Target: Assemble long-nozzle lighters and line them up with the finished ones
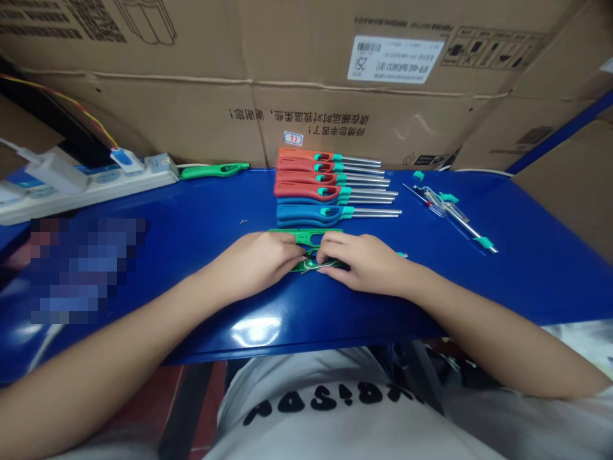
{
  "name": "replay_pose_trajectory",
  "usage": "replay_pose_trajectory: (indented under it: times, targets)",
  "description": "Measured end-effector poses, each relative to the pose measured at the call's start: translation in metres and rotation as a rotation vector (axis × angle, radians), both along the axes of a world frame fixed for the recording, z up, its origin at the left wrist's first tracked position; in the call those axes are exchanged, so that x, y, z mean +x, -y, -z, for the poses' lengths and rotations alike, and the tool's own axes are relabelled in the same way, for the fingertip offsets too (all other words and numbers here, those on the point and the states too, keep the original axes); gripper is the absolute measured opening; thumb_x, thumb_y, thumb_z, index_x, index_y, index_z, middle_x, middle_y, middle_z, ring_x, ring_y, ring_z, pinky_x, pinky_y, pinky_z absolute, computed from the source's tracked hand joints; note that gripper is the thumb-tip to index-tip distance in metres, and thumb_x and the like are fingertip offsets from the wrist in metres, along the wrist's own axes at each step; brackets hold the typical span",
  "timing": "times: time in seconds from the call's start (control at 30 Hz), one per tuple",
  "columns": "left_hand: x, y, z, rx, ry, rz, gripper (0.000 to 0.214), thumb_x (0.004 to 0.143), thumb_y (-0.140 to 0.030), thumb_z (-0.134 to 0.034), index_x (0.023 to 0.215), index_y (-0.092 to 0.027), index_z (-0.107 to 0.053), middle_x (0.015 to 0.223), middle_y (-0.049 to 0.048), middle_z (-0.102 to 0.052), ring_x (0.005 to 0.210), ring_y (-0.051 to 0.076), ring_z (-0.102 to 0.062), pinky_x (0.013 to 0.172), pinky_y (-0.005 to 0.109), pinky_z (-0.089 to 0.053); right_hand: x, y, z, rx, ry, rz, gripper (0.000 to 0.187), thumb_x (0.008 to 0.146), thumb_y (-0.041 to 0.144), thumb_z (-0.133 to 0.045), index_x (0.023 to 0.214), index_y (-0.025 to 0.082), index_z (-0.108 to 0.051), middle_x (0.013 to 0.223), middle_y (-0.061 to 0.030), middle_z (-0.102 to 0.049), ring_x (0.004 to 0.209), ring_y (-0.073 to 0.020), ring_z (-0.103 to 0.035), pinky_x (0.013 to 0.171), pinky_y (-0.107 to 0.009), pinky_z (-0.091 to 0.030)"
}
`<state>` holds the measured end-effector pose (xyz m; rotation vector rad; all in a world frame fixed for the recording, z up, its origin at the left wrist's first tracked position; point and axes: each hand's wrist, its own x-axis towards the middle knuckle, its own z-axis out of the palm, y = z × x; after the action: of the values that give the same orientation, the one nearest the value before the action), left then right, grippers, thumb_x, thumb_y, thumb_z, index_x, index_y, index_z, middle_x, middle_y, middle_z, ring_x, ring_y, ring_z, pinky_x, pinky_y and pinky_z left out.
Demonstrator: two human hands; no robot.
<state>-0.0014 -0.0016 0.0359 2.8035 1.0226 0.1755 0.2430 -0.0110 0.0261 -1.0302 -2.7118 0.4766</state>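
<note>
Near the table's front middle, an opened green lighter casing (313, 266) lies between my hands, with thin pale wires showing along it. My left hand (265, 259) has its fingers closed on the casing's left end. On its right part, the bent fingers of my right hand (359, 260) pinch the casing near the trigger opening; exactly what the fingertips touch is hidden. Just behind, another green casing half (309, 237) lies flat, partly covered by my hands. A turquoise-tipped end (401, 254) pokes out beyond my right hand.
Red and orange lighters (306, 191) and blue lighters (311, 215) lie stacked behind my hands. Loose metal tubes and turquoise parts (450, 198) are at right. A green casing piece (215, 170) rests by the power strip (96, 185). Cardboard (191, 121) walls the back.
</note>
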Motion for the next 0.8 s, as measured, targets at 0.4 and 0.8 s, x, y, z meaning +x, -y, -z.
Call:
replay_pose_trajectory:
  times: [0.4,0.8]
  targets:
    - [-0.001,-0.003,0.0,-0.021,0.029,0.01,0.024,0.102,-0.025,-0.053,0.106,-0.02,-0.076,0.102,0.0058,-0.076,0.09,0.023,-0.073,0.078,0.032,-0.055,0.004,-0.009,-0.002,-0.209,-0.205,0.036,0.008,0.09,0.021,-0.068,0.095,0.019,-0.062,0.086,0.0008,-0.058,0.068,-0.012,-0.046,0.068,-0.025,-0.037]
    - [0.0,-0.001,-0.001,-0.015,0.01,0.006,0.031,0.104,-0.031,-0.05,0.107,-0.02,-0.078,0.099,0.0069,-0.075,0.088,0.021,-0.073,0.077,0.03,-0.056,0.013,-0.02,-0.001,-0.593,-0.357,0.107,0.022,0.09,0.035,-0.069,0.089,0.021,-0.052,0.059,0.0107,-0.036,0.051,-0.0076,-0.033,0.05,-0.021,-0.027]
